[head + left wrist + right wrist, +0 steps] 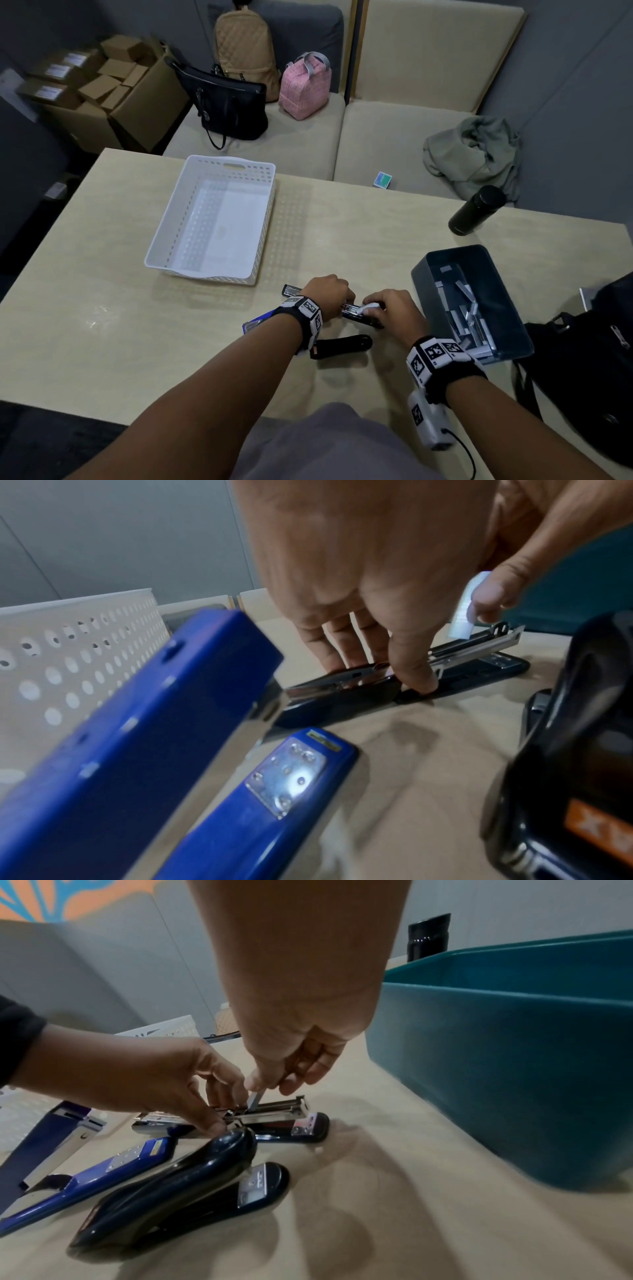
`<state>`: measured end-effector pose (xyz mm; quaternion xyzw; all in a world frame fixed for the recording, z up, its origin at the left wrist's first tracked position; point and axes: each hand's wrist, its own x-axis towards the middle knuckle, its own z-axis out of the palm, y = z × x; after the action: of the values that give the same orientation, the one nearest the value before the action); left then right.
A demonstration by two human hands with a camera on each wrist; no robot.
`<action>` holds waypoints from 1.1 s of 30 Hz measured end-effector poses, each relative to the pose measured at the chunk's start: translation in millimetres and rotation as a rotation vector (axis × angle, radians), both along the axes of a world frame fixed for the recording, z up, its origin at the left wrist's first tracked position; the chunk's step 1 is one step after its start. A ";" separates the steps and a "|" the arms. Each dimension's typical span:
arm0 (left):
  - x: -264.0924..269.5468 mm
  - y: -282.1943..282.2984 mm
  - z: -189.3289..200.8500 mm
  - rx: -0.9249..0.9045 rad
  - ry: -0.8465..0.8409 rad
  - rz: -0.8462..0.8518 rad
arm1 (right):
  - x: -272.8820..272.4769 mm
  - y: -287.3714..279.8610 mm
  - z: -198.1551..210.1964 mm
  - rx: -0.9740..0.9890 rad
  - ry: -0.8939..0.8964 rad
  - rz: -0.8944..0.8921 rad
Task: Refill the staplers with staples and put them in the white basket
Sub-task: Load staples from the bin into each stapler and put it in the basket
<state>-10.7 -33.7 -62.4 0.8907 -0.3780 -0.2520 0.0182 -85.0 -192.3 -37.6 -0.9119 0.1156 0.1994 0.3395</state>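
Blue stapler (255, 320) mostly hidden under left wrist; left hand (327, 291) pins open black stapler (274, 1121) down, right hand (394, 306) pinches staple strip (462, 610) over its channel

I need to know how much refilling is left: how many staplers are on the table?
3: an opened black stapler under both hands, a blue stapler opened at its left, and a closed black stapler nearest the person. Others may be hidden.

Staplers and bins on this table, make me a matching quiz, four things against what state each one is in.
1. white basket
2. teal bin
3. blue stapler
4. staple strip

A. pinched by the right hand
B. holds loose staples
C. empty
D. lying swung open, untouched

Pairs: 1-C, 2-B, 3-D, 4-A
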 end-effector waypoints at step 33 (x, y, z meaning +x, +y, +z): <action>-0.3 -1.6 3.4 0.013 0.011 0.049 | 1.9 16.7 -6.2 -0.515 -0.040 0.292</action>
<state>-10.9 -35.3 -59.0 0.8983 -0.3544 -0.2589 0.0206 -83.0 -175.6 -43.8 -0.9788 0.0231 0.1922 0.0671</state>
